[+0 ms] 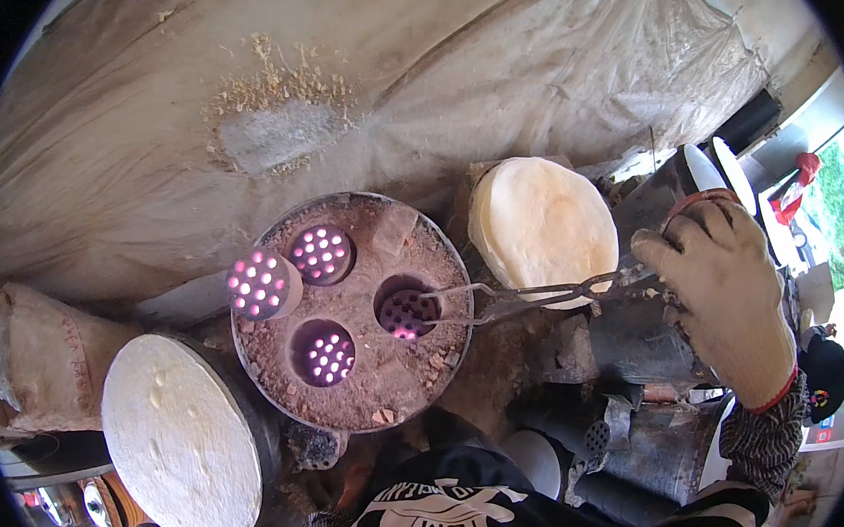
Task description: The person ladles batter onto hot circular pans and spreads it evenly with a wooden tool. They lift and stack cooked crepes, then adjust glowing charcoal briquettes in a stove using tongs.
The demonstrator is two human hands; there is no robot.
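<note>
My right hand, in a thick cream work glove, is closed around the handles of long metal fire tongs. The tongs stretch left over a round stove, and their two prongs reach into its right-hand hole. A mostly dark honeycomb coal briquette sits in that hole, with a little glow at its lower edge. Glowing briquettes fill the upper hole and the lower-left hole. Another glowing briquette stands raised on the stove top at the left. My left hand is low by my body, in shadow, its fingers hidden.
A thick whitish round lid lies just right of the stove. A larger pale disc leans at the lower left. Dark unlit briquettes and cylinders lie below the tongs. A plastic-covered wall rises behind. A wrapped bundle stands left.
</note>
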